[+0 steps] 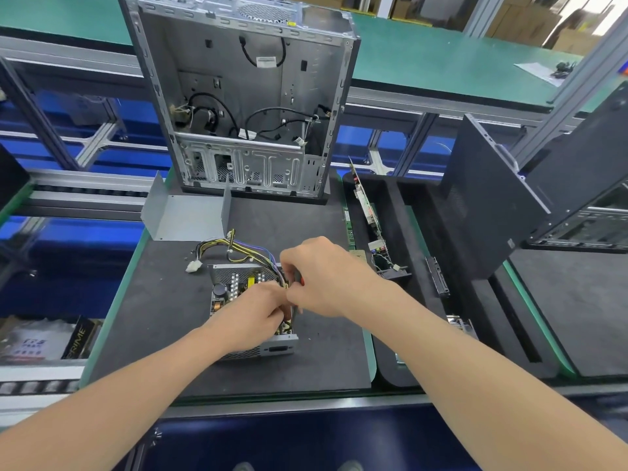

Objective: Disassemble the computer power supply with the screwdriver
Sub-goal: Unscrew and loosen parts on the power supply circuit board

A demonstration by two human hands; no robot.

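Right hand gripped the screwdriver, tip down at the right edge of the power supply; left hand touching alongside (grasp hidden).

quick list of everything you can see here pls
power supply: 1, grey, open, mid mat
cable bundle: 1, yellow and black, behind power supply
metal cover: 1, grey, mat's far left
computer case: 1, grey, open, mat's far edge
foam tray: 1, black, right of mat
circuit cards: a few, green, in foam tray
side panel: 1, black, leaning, far right
screwdriver: 1, red and black, in right hand
left hand: 1, on power supply
right hand: 1, grips screwdriver
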